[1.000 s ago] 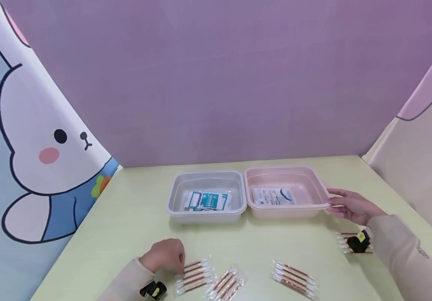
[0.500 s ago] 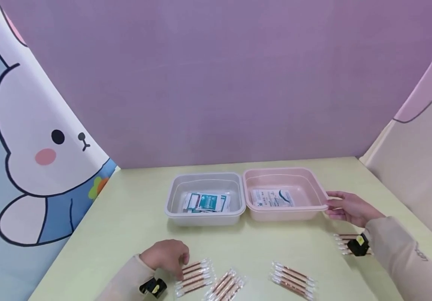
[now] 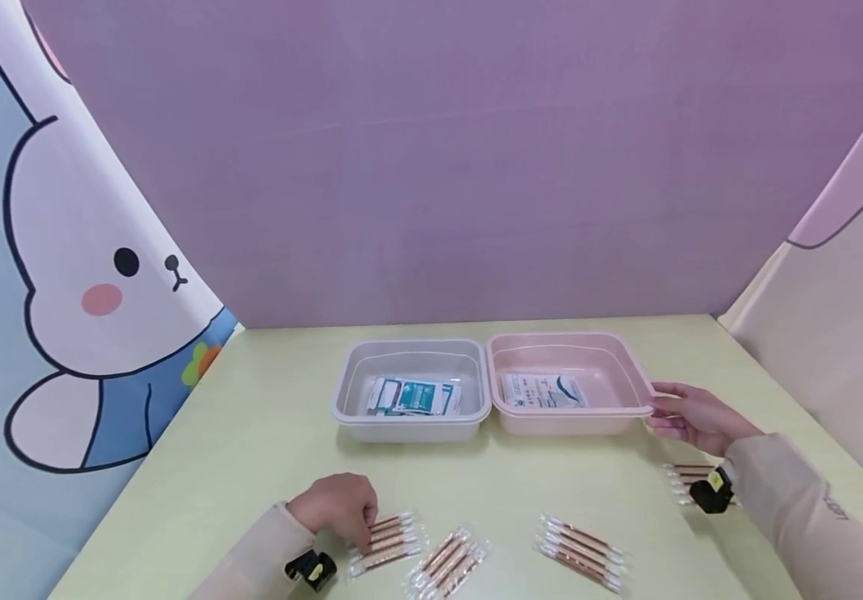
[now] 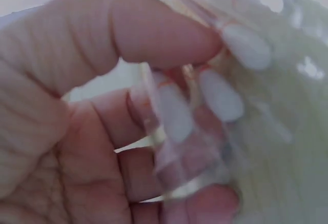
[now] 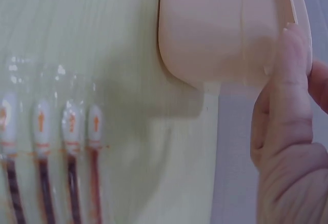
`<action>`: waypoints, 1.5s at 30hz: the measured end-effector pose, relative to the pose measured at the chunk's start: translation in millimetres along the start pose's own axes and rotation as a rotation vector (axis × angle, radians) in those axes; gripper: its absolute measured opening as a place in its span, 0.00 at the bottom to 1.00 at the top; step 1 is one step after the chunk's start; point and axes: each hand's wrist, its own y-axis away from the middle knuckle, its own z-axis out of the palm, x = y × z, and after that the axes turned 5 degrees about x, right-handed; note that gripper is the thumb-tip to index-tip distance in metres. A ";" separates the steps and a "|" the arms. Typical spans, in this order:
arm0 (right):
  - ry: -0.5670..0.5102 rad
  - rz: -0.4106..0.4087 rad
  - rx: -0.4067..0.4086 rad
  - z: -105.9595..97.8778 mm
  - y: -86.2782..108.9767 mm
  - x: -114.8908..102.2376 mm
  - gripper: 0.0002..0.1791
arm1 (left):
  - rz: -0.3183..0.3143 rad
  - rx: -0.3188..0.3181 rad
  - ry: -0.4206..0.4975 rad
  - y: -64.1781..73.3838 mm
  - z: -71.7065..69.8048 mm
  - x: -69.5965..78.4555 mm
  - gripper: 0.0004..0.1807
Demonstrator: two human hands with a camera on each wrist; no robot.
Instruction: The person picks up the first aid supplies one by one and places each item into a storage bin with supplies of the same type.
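**Swab packet (image 3: 395,542) in left-hand pinch, right hand on basin**

Handling, my judgement: pinch firmly across several swabs, lift slowly and level so the slick wrapping doesn't slide; keep the pink basin (image 3: 566,412) steady meanwhile. Packet is at the near left of the bench (image 3: 281,392); can't tell whether it's lifted.
Left hand (image 3: 335,507): back up, fingers angled down. Grip nearly closed on packet end, around white swab tips (image 4: 221,97).
Right hand (image 3: 701,417): arm forward, grip closed on basin's right front rim.

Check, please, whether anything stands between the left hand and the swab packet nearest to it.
Nothing visible does: the left hand holds one end of the swab packet. The neighbouring packet lies on the side away from the hand.
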 end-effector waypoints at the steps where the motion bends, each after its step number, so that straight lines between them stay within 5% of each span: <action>1: -0.005 -0.005 0.002 0.1 -0.3 0.3 0.40 | -0.002 0.001 0.004 -0.6 -0.6 -0.7 0.16; 7: -0.048 -0.040 -0.001 -3.0 -2.5 1.7 0.35 | 0.016 -0.015 0.138 -6.0 -6.4 -4.3 0.12; 14: -0.025 -0.054 0.033 1.8 -1.1 1.0 0.42 | 0.066 -0.045 0.356 -12.1 -13.7 1.2 0.12; 25: 0.016 -0.071 0.067 4.8 -0.8 2.3 0.38 | 0.132 -0.018 0.442 -29.9 -26.0 25.7 0.08; 29: 0.022 -0.069 0.075 5.1 -1.7 1.1 0.37 | 0.134 0.024 0.545 -40.9 -32.4 29.6 0.06; 33: 0.047 -0.073 0.079 6.0 -1.3 -0.6 0.37 | 0.114 0.085 0.696 -58.3 -41.3 31.0 0.05; 39: 0.068 -0.074 0.079 7.6 -1.4 -2.6 0.38 | -0.022 0.208 0.924 -84.8 -54.2 39.9 0.04; 45: 0.079 -0.071 0.071 6.5 -0.9 -3.8 0.38 | -0.106 0.331 0.976 -107.3 -59.2 52.7 0.09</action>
